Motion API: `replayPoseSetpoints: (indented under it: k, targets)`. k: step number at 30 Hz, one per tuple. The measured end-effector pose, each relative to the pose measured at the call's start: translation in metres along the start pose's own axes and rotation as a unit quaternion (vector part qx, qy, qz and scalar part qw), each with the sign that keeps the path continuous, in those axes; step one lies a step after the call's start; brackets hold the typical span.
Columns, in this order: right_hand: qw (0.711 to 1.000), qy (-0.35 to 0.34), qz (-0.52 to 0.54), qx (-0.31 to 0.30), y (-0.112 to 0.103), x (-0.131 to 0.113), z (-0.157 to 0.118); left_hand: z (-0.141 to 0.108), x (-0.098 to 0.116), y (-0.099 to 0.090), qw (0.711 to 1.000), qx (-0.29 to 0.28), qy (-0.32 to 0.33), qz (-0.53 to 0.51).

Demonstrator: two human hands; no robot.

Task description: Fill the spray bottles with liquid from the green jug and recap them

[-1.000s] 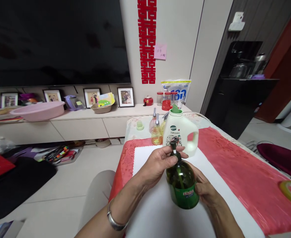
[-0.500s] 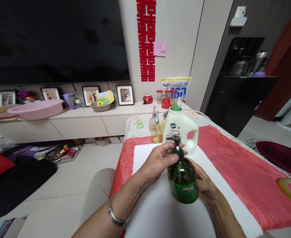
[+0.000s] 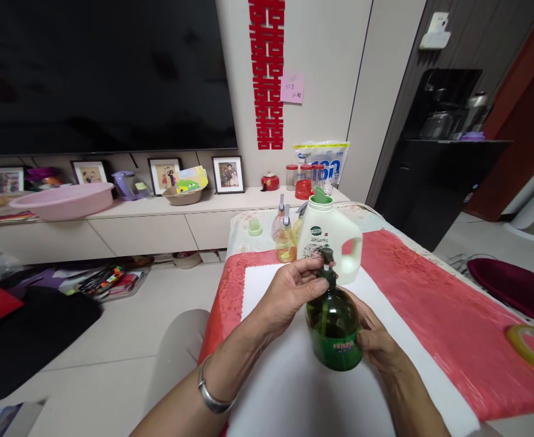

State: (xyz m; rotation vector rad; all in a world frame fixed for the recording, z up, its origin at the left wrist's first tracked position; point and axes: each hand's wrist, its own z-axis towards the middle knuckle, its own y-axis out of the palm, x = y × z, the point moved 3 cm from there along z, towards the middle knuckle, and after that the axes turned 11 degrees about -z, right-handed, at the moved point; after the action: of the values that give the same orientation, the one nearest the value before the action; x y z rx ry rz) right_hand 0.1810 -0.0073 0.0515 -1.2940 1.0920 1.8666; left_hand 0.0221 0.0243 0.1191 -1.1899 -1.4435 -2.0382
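A green, see-through pump bottle is held upright over the white mat. My left hand has its thumb and fingers closed round the collar of the dark pump head. Against the right side of the bottle's body, my right hand grips it, with the fingers partly hidden behind. Just behind stands a pale green jug with no cap over its green spout. To its left are small pump bottles, one of them holding yellow liquid.
A pale green cap lies at the table's back left. Yellow tape rests on the red cloth at the right. Along the wall, a cabinet bears a pink basin, framed photos, red-lidded jars and a plastic bag.
The pump head has turned within my left hand's fingers, so its nozzle no longer points left. My right hand keeps its hold on the bottle.
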Motion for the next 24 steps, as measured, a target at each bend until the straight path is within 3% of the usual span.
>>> replayPoseSetpoints:
  k: [2, 6, 10, 12, 15, 20, 24]
  targets:
    - [1.000, 0.009, -0.002, -0.005, -0.001, 0.002, -0.001, 0.003, 0.005, 0.003, 0.998, 0.039, 0.034, -0.019]
    - [0.999, 0.028, -0.018, -0.005, -0.009, 0.008, -0.004, 0.008, 0.029, 0.007, 0.985, 0.059, 0.123, -0.101]
    - [0.998, 0.039, -0.053, 0.020, -0.025, 0.008, -0.012, 0.009, 0.057, -0.012, 0.949, 0.115, 0.215, -0.201]
    - [0.996, 0.028, -0.063, 0.059, -0.038, 0.006, -0.017, 0.008, 0.060, -0.027, 0.929, 0.155, 0.234, -0.241]
    - [0.989, 0.001, -0.044, 0.141, -0.065, 0.008, -0.029, 0.008, 0.042, -0.045, 0.915, 0.204, 0.212, -0.274]
    - [0.960, -0.054, -0.043, 0.270, -0.115, 0.023, -0.048, 0.010, -0.021, -0.059, 0.922, 0.239, 0.141, -0.269]
    - [0.929, -0.102, -0.093, 0.343, -0.130, 0.011, -0.053, 0.010, -0.054, -0.064, 0.926, 0.259, 0.092, -0.259]
